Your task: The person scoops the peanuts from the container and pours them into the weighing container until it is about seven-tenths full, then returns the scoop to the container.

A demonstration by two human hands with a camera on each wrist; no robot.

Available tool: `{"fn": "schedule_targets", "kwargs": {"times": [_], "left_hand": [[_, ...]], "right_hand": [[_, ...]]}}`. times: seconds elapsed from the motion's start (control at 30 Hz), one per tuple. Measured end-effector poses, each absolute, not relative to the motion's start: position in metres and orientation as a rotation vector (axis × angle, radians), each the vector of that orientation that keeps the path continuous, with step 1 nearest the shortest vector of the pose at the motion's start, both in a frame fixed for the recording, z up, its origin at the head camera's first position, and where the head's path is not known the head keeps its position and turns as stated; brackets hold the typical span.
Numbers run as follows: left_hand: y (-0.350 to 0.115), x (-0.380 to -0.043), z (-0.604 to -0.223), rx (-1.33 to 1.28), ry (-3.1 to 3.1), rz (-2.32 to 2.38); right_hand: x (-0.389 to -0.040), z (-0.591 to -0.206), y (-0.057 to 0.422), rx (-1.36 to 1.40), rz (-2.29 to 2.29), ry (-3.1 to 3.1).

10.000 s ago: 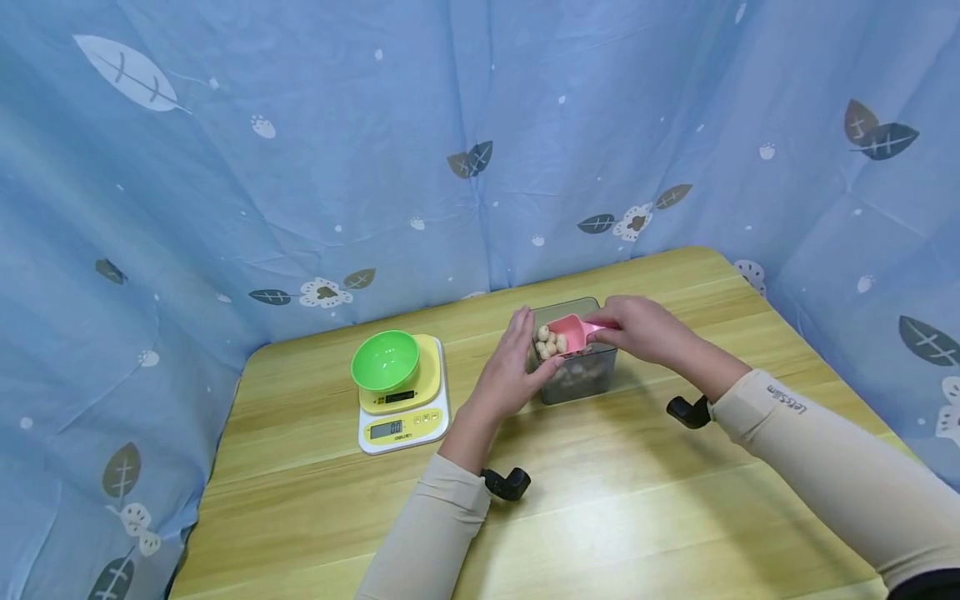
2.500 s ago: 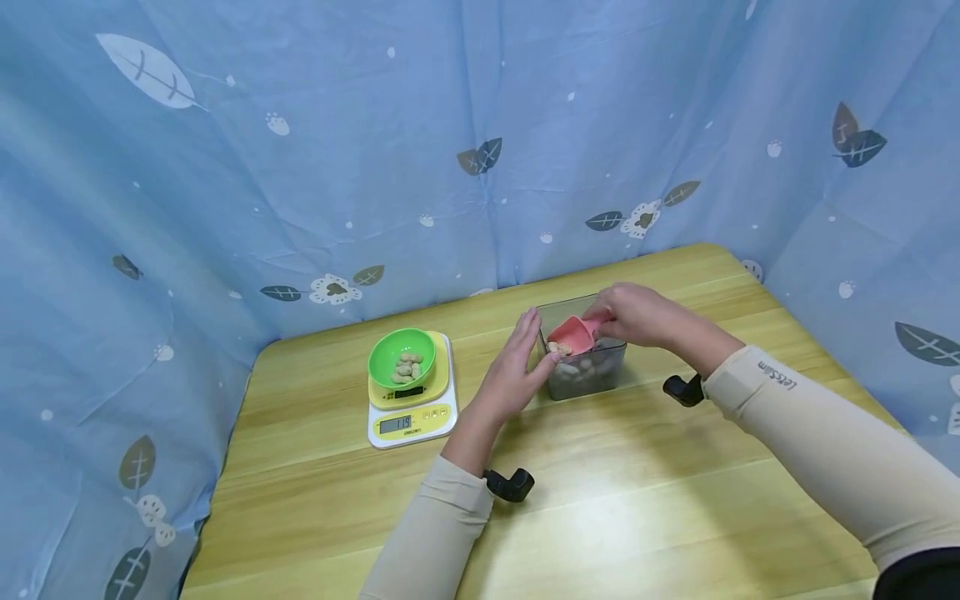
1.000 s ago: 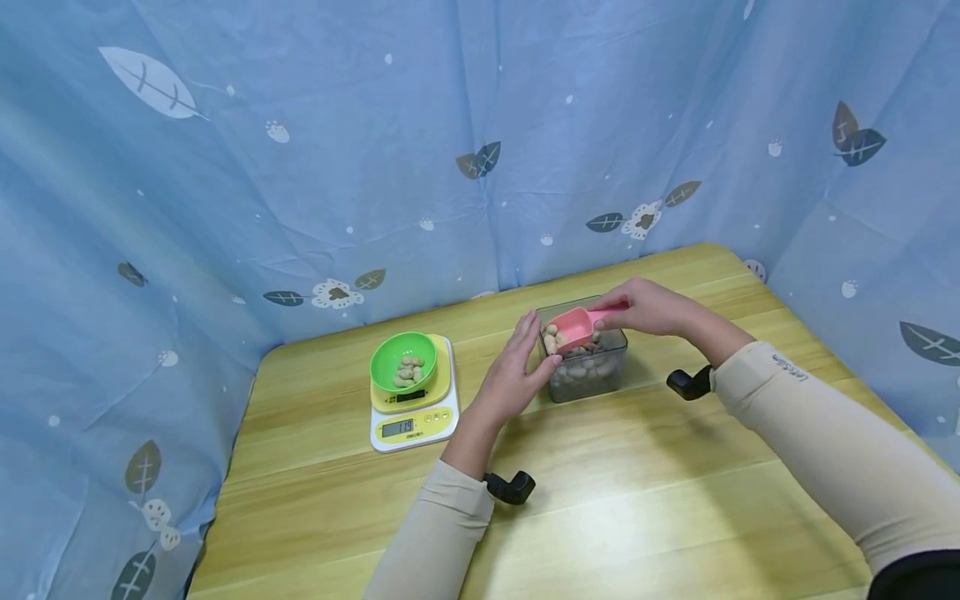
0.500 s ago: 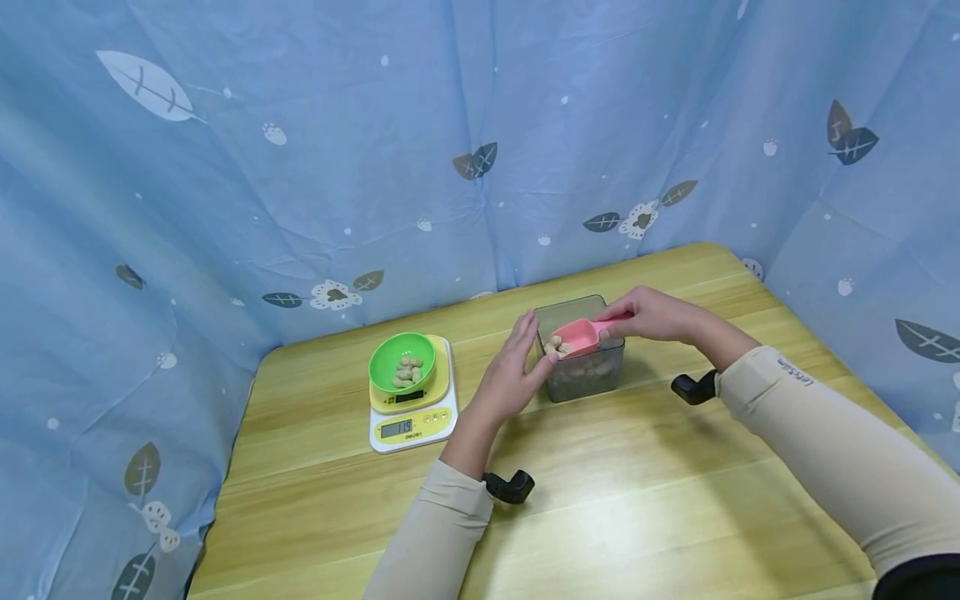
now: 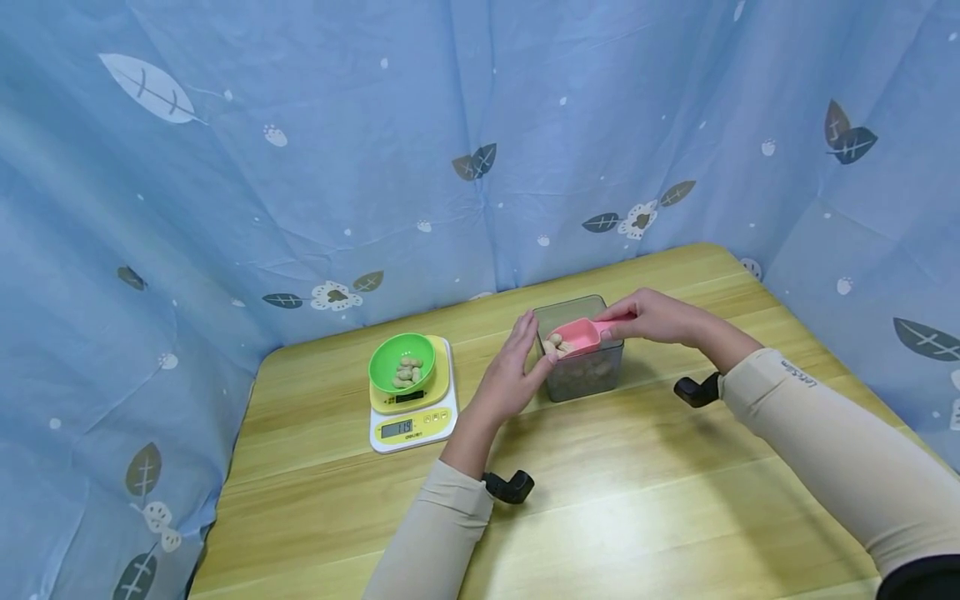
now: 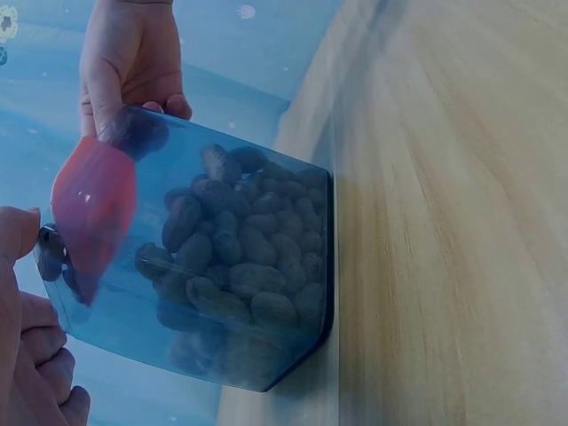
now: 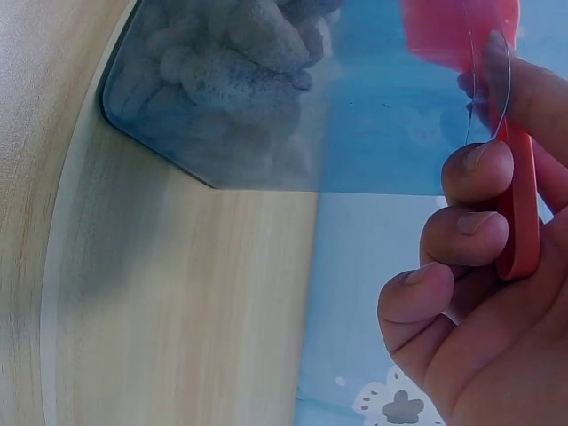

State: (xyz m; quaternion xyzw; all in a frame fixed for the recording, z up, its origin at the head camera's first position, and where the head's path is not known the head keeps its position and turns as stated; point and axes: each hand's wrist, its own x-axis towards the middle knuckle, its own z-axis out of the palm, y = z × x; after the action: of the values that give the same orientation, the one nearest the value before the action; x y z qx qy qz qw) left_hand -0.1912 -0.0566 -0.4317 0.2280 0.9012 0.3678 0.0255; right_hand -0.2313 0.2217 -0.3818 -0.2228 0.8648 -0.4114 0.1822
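Note:
A pink scoop (image 5: 582, 334) lies tilted across the top of a see-through grey container (image 5: 583, 380), with a few peanuts (image 5: 556, 342) at its mouth. My right hand (image 5: 651, 317) grips the scoop's handle (image 7: 524, 209) at the container's right rim. Against the left side rests my left hand (image 5: 508, 371), its fingers extended and its thumb by the near rim, close to the scoop's mouth. Through the wall in the left wrist view, many more peanuts (image 6: 253, 240) fill the lower part. Several peanuts (image 5: 407, 372) lie in a green bowl (image 5: 382, 361).
The bowl stands on a yellow and white kitchen scale (image 5: 431, 422), left of the container, its display reading 11.9. All of it sits on a wooden table (image 5: 315, 500). A blue patterned curtain (image 5: 375, 167) hangs around the table's back and sides.
Ten seconds ago the bowl was empty and the scale read 0.0; now peanuts lie in it. Since one second ago, the scoop has shifted slightly right and lower. The left hand stays put.

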Motion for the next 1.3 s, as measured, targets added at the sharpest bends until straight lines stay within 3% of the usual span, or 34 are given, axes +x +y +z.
{"fn": "schedule_targets", "kwargs": {"times": [0.4, 0.83, 1.3], "left_hand": [[-0.055, -0.194, -0.431, 0.759, 2.811, 1.121], [-0.036, -0.190, -0.421, 0.507, 2.901, 1.145], [-0.031, -0.190, -0.421, 0.493, 2.887, 1.205]], "right_hand": [[-0.234, -0.383, 0.222, -0.646, -1.166, 2.462], [-0.229, -0.383, 0.221, -0.648, -1.190, 2.457], [-0.229, -0.390, 0.226, -0.469, -1.294, 2.376]]}}
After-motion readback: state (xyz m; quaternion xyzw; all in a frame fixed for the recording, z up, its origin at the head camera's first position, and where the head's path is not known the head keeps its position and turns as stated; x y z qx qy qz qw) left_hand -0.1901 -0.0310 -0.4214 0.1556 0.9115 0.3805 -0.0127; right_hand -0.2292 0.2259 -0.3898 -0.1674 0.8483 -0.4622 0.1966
